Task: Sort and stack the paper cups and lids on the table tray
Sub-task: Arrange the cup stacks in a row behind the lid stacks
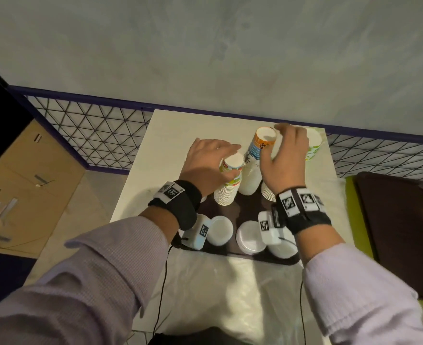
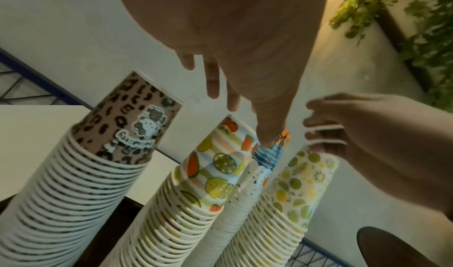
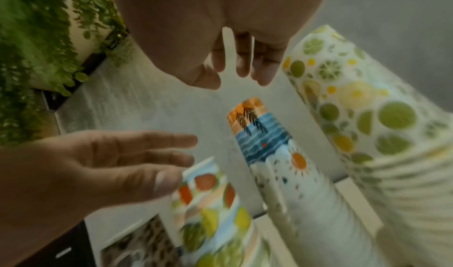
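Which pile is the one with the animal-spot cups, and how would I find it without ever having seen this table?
Start at the dark tray on the white table, where several tall stacks of upside-down paper cups stand. The leopard-print stack is the endmost one, beyond the fruit-print stack. It alone is brown with black spots and a cartoon sticker; its neighbours are pale with fruit or sea pictures.

No legible text anywhere.

Four stacks of upside-down paper cups stand on the dark tray (image 1: 245, 215) toward its far edge: a leopard-print stack (image 2: 73, 184) at the left, a fruit-print stack (image 1: 227, 185), a tall, leaning sunset-and-sea stack (image 1: 255, 160), and a lime-print stack (image 1: 313, 145) at the right. White lids (image 1: 221, 230) are piled along the near edge.
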